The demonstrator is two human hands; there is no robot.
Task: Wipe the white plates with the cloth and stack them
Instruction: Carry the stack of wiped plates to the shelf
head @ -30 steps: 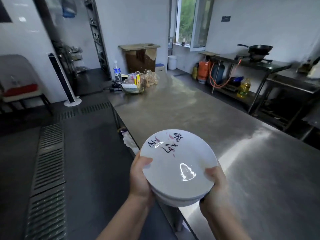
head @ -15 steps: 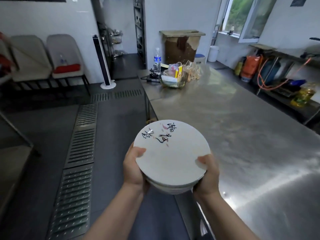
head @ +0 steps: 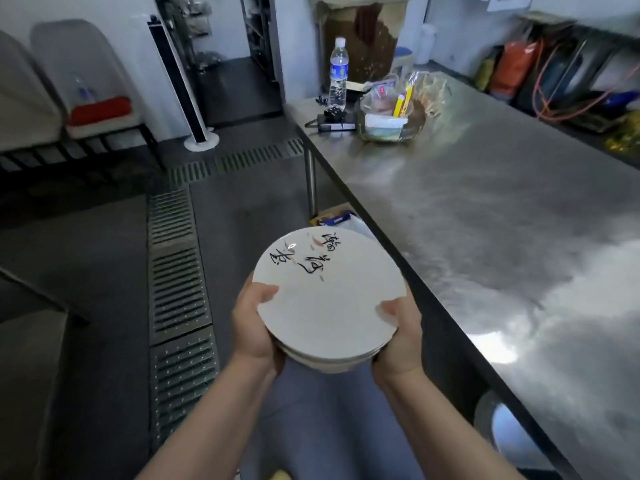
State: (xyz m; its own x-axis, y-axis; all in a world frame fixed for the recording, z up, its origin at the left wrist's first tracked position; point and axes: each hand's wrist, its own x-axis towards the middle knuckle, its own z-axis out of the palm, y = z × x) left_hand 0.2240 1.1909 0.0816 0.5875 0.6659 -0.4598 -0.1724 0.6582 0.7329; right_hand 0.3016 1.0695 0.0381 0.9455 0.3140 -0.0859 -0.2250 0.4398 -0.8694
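Stack of round white ceramic plates [head: 329,303] now clear left of the steel table [head: 502,220] edge, left hand [head: 252,327] and right hand [head: 398,337] clamping opposite rims; loosened grip likely drops it to the floor.

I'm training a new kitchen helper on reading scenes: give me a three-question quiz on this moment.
1. True or false: the stack of white plates rests on the steel table.
2. Which hands hold the stack? A) left only B) right only C) both
3. Fill in: the water bottle stands at the table's ____ end.

Key:
1. False. The stack is held in the air beside the table's edge.
2. C. The left hand and the right hand grip opposite rims, thumbs on top.
3. Far, beside a clear bowl of packets.
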